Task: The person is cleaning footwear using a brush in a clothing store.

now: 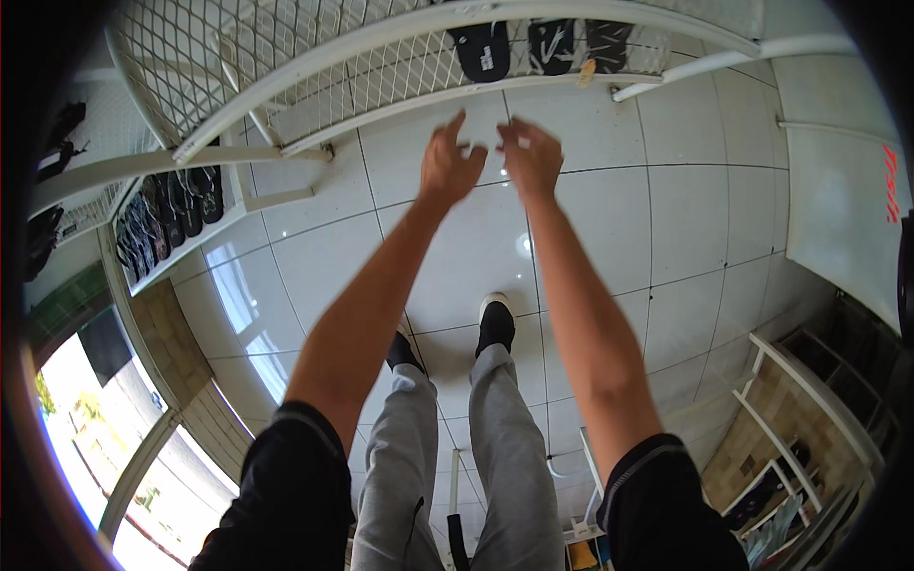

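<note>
Both of my arms reach forward over the tiled floor. My left hand (450,160) is in the air with its index finger extended and its thumb apart, holding nothing. Close on its right, my right hand (532,153) has bent, slightly blurred fingers and nothing visible in them. A small gap separates the two hands. Beyond them stands a white metal mesh rack (400,107). Several black items, seemingly slippers (482,53), rest on its lower shelf, and a small yellowish tag (586,73) hangs at the shelf's front edge.
On the left, another white rack (278,198) holds several flip-flops (171,207). Bright glass (93,442) lies at lower left. A white panel (835,200) with red lettering stands at right, above a white-framed shelf (778,442). My shoes (495,321) stand on glossy floor tiles (457,271).
</note>
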Available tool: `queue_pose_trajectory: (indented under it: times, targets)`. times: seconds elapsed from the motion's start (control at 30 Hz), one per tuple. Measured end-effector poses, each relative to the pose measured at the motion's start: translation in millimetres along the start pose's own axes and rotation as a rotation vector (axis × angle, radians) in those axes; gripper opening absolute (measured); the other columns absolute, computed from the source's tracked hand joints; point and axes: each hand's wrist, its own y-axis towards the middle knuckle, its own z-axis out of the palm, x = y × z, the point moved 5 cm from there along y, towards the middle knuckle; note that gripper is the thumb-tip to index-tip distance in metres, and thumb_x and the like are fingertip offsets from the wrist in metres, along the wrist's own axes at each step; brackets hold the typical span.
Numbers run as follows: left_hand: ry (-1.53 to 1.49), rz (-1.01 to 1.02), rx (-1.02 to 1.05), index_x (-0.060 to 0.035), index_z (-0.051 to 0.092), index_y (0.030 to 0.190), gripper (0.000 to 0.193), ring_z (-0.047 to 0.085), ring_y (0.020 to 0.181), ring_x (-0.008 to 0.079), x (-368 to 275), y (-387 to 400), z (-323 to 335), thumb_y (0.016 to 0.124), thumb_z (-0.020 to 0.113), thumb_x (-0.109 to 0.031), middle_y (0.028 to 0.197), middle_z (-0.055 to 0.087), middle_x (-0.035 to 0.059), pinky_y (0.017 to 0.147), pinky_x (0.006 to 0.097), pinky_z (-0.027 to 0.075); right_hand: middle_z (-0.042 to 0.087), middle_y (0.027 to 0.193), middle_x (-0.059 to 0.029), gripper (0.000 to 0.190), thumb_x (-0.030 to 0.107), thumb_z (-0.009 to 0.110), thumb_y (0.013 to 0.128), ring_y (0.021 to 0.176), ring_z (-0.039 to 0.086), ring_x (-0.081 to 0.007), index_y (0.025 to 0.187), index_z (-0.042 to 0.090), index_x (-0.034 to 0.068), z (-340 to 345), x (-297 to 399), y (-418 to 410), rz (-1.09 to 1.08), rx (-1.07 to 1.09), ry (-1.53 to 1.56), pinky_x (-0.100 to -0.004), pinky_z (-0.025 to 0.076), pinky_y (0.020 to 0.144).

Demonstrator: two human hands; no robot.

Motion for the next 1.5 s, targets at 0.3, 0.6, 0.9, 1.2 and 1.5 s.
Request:
queue_pose_trajectory:
  times: [0.3, 0.6, 0.9, 1.2, 1.5]
  targets:
    - [-0.230, -0.363, 0.320, -0.0019, 0.054, 0.143, 0.058, 0.068, 0.116, 0.0274, -86, -235, -50, 0.089, 0.072, -0.008, 0.127, 0.068, 0.0214, 0.091, 0.0345, 0.057, 0.074, 0.112, -0.0090, 0.041, 0.026, 0.071, 0.098, 0.085, 0.074, -0.0172, 0.131, 0.066, 0.002, -129, 15, -258, 0.545, -0.121, 0.398, -0.0240, 0.052, 0.060]
    - [-0.196, -0.209, 0.649, -0.0055, 0.057, 0.143, 0.055, 0.068, 0.088, 0.0155, -258, -295, -161, 0.090, 0.072, -0.013, 0.119, 0.072, 0.0150, 0.080, 0.0305, 0.056, 0.075, 0.107, -0.0080, 0.034, 0.025, 0.071, 0.098, 0.085, 0.073, -0.0175, 0.125, 0.069, 0.004, -307, 149, -444, 0.401, -0.455, 0.464, -0.0282, 0.054, 0.066]
    - [-0.356, 0.058, 0.840, -0.0024, 0.054, 0.145, 0.055, 0.066, 0.104, 0.0202, -479, -324, -184, 0.093, 0.065, -0.019, 0.128, 0.066, 0.0163, 0.089, 0.0347, 0.053, 0.076, 0.101, -0.0060, 0.029, 0.021, 0.068, 0.099, 0.086, 0.073, -0.0144, 0.123, 0.071, 0.005, -483, 276, -647, 0.089, -1.023, 0.417, -0.0255, 0.054, 0.066]
    - [-0.337, 0.329, 1.440, -0.0007, 0.056, 0.141, 0.048, 0.067, 0.105, 0.0208, -648, -560, -82, 0.096, 0.066, -0.014, 0.127, 0.066, 0.0174, 0.091, 0.0324, 0.053, 0.076, 0.095, -0.0012, 0.023, 0.016, 0.068, 0.100, 0.079, 0.070, -0.0079, 0.120, 0.074, 0.006, -596, 260, -841, -0.053, -1.493, 0.423, -0.0220, 0.051, 0.064]
    - [-0.542, 0.850, 1.379, 0.0009, 0.070, 0.122, 0.028, 0.071, 0.093, 0.0159, -813, -717, 11, 0.098, 0.068, -0.014, 0.103, 0.075, 0.0123, 0.088, 0.0310, 0.055, 0.075, 0.094, -0.0024, 0.027, 0.021, 0.070, 0.099, 0.079, 0.069, -0.0086, 0.121, 0.072, 0.005, -759, 225, -938, -0.131, -1.675, 0.386, -0.0221, 0.051, 0.062]
